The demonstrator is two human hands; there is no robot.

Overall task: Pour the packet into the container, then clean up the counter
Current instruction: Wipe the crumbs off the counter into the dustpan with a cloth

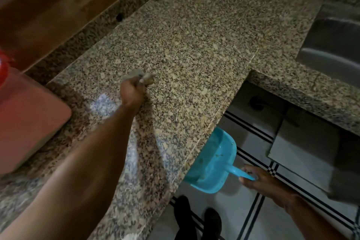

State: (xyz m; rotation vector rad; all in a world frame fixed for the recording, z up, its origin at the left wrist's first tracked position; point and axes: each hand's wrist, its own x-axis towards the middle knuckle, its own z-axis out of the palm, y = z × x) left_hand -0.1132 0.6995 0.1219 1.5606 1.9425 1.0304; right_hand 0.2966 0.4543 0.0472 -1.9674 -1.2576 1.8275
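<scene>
My left hand [132,93] is closed around a small greyish cloth or brush [139,77], pressed on the speckled granite counter [194,35] near its middle. The thing is blurred, so I cannot tell which it is. My right hand [261,179] grips the handle of a blue dustpan [212,160], held just below the counter's front edge. A few crumbs lie inside the pan. A pinkish plastic container [29,122] with a red lid [3,68] stands at the left of the counter. No packet is visible.
A steel sink [331,41] is set into the counter at the right. A wooden wall panel [58,6] runs along the back. Below the edge are white floor tiles with black lines [253,210] and my dark shoes [196,222].
</scene>
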